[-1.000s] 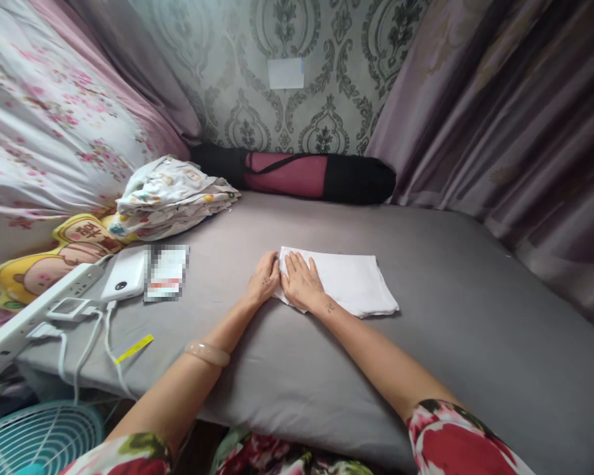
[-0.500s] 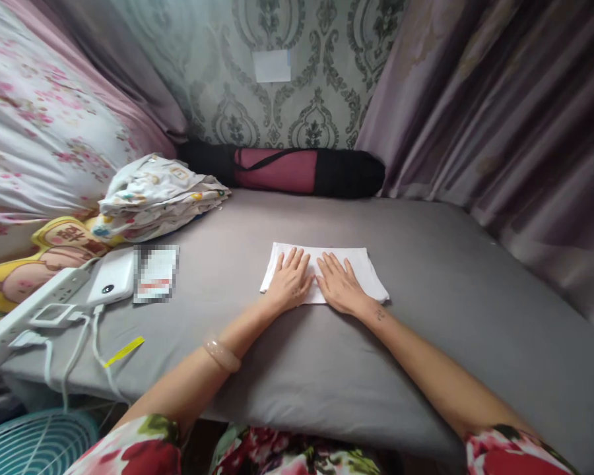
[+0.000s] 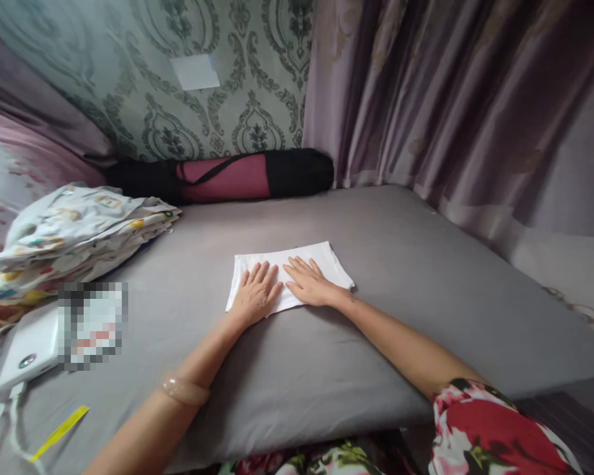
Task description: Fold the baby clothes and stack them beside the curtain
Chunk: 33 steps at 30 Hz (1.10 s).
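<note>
A folded white cloth [image 3: 321, 254] lies flat on the grey sheet, its layered edges showing at both ends. My left hand [image 3: 256, 291] rests palm down on the cloth's left half, fingers spread. Beside it, my right hand [image 3: 307, 281] lies flat on the right half, fingers stretched out too. The thumbs point toward each other with a small gap between them. Neither hand grips anything; what lies under the palms is hidden.
A pile of patterned clothes [image 3: 84, 231] sits at the left, with a white power bank [image 3: 32, 346] and cables before it. A black and red long bag [image 3: 228, 177] lies against the wall. Curtains [image 3: 400, 86] hang at the right over the grey sheet [image 3: 400, 264].
My view has turned to the right, so the scene shifts left and tilts a little. Both hands stay flat on the white cloth.
</note>
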Each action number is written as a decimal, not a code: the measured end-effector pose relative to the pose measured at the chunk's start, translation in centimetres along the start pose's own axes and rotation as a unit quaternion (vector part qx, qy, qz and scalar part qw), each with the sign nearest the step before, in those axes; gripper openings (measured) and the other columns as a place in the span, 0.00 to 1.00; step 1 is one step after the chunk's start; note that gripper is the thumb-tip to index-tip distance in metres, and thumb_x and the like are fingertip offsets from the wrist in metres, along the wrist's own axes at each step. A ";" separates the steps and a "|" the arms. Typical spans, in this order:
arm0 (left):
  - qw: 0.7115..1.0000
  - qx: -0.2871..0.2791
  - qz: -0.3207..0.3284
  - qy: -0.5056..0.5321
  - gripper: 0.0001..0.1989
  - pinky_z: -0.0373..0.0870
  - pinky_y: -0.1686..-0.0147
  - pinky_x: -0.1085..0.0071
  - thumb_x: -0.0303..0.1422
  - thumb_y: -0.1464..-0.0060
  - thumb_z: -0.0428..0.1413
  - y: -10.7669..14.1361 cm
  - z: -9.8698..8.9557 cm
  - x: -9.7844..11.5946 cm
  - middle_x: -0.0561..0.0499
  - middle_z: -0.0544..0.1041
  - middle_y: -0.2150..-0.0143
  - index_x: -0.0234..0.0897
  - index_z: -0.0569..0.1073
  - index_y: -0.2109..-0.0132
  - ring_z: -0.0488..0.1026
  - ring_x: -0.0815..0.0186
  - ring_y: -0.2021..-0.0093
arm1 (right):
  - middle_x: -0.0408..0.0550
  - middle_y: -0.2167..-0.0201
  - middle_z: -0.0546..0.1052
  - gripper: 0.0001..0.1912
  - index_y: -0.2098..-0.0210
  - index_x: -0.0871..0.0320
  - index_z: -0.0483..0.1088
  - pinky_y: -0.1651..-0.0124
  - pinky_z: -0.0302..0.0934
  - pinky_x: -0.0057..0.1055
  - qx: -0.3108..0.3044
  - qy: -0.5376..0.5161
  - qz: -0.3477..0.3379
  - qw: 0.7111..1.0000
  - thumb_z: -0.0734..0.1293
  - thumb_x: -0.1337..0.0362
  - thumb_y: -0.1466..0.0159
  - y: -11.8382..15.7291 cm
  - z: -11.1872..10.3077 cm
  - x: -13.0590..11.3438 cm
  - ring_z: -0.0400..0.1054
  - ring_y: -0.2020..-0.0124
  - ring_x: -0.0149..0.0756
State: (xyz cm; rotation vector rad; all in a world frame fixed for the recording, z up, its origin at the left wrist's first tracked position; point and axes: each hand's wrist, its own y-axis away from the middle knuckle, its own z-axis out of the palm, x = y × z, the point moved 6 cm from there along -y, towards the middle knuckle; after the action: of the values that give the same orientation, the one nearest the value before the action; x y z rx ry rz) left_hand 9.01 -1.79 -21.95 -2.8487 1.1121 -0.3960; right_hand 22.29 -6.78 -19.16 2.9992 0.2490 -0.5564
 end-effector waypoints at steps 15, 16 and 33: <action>0.963 -0.015 -0.262 0.063 0.22 0.68 0.60 0.67 0.47 0.45 0.49 1.9 -4.8 -10.5 0.42 0.79 0.60 0.33 0.74 0.55 0.75 0.56 0.58 | 0.51 0.64 0.81 0.16 0.57 0.63 0.76 0.61 0.65 0.28 0.171 -0.248 0.219 0.928 0.59 0.66 0.37 4.3 -5.9 14.5 0.73 0.66 0.34; 0.957 -0.024 -0.281 0.075 0.21 0.68 0.61 0.68 0.47 0.46 0.50 2.0 -5.3 -10.0 0.42 0.79 0.61 0.33 0.75 0.57 0.76 0.55 0.59 | 0.49 0.66 0.80 0.15 0.59 0.63 0.76 0.63 0.64 0.26 0.165 -0.240 0.225 0.930 0.60 0.66 0.38 4.3 -5.4 15.0 0.73 0.67 0.33; 0.911 -0.023 -0.324 0.254 0.19 0.59 0.78 0.74 0.47 0.63 0.60 1.4 -4.4 -8.7 0.53 0.72 0.78 0.36 0.73 0.71 0.70 0.64 0.75 | 0.43 0.75 0.76 0.14 0.69 0.59 0.77 0.76 0.50 0.23 0.082 -0.159 0.328 0.927 0.64 0.56 0.42 2.5 -2.7 14.8 0.66 0.75 0.30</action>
State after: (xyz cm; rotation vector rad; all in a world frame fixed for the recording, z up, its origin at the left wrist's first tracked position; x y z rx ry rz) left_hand 0.79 3.20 -19.84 -3.1733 0.1358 -1.2078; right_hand 37.30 -6.82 -21.93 2.8041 -0.8243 -0.9802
